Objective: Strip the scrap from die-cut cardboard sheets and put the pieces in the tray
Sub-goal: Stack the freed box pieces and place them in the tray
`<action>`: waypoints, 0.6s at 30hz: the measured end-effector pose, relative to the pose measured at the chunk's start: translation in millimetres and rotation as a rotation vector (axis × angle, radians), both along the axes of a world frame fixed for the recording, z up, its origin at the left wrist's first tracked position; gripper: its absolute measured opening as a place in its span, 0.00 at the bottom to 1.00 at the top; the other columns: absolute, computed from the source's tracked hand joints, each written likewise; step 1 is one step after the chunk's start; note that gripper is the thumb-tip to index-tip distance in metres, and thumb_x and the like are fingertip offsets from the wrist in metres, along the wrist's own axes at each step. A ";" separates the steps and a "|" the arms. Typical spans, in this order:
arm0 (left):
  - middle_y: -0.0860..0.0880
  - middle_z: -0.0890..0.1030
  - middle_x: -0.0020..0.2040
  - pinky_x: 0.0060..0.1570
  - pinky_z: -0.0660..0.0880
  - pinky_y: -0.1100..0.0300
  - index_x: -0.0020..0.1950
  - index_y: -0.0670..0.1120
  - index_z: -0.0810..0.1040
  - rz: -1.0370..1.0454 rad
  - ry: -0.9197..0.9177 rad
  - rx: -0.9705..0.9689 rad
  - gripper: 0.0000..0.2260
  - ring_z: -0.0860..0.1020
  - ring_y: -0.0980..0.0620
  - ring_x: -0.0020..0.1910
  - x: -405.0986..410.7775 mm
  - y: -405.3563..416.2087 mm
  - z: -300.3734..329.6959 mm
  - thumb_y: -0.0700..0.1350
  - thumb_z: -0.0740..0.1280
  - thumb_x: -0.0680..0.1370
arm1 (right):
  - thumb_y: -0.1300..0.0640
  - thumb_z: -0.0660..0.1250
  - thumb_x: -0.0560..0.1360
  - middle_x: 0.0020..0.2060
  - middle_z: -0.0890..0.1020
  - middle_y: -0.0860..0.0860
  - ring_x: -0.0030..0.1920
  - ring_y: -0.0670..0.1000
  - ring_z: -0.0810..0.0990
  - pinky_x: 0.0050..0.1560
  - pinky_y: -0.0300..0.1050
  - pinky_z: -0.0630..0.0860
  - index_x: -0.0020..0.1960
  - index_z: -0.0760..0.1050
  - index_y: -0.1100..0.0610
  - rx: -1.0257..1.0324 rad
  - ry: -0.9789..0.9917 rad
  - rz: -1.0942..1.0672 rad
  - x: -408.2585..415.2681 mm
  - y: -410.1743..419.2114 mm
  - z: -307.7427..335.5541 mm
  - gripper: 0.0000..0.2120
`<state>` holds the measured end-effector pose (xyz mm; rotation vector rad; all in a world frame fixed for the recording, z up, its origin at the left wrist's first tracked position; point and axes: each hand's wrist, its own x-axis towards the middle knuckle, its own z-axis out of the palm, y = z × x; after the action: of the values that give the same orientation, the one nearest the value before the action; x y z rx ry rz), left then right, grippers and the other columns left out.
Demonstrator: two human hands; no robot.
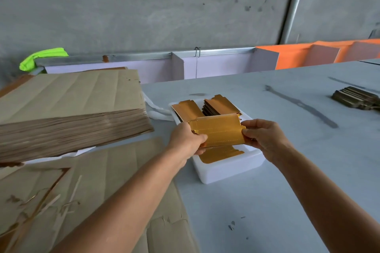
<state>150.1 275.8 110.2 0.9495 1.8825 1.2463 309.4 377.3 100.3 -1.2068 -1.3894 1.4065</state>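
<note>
Both forearms reached forward over the white tray (226,170). The left hand (186,139) and right hand (265,137) pinched opposite ends of a gold die-cut piece (218,130) above it. More gold pieces (221,104) lay inside.

Your held piece (218,131): glossy gold foil card, dashed scores | tray (226,168): smooth white matt foam or plastic, cannot tell which | sheet stack (67,96): matt brown card | desk (267,201): matt grey, scuffed | wall (144,6): rough concrete

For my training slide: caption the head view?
Both hands, left hand and right hand, hold a gold die-cut piece over the white tray.
</note>
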 end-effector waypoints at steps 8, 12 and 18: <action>0.45 0.76 0.50 0.42 0.82 0.55 0.57 0.43 0.68 0.144 0.132 -0.039 0.15 0.79 0.49 0.44 3.5 33.1 -15.8 0.36 0.70 0.74 | 0.74 0.66 0.73 0.40 0.78 0.57 0.36 0.52 0.80 0.28 0.37 0.78 0.44 0.78 0.62 -0.055 -0.166 0.009 5.6 20.8 2.8 0.08; 0.47 0.73 0.49 0.41 0.81 0.57 0.63 0.44 0.65 0.108 0.300 -0.096 0.20 0.78 0.48 0.47 4.8 37.9 -14.8 0.34 0.69 0.74 | 0.73 0.67 0.72 0.41 0.78 0.57 0.35 0.54 0.81 0.39 0.43 0.80 0.44 0.79 0.63 -0.082 -0.265 0.045 3.5 30.6 1.8 0.07; 0.49 0.71 0.44 0.37 0.67 0.64 0.57 0.41 0.72 -0.142 0.826 -0.206 0.11 0.69 0.53 0.42 18.0 32.9 -12.4 0.32 0.64 0.76 | 0.73 0.67 0.72 0.40 0.78 0.58 0.38 0.55 0.80 0.44 0.47 0.79 0.44 0.80 0.63 -0.132 -0.392 0.106 -0.1 39.6 1.2 0.08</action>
<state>168.1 308.7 97.9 1.6037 2.4266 0.5760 309.4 417.0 101.4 -1.5785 -1.6659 1.4004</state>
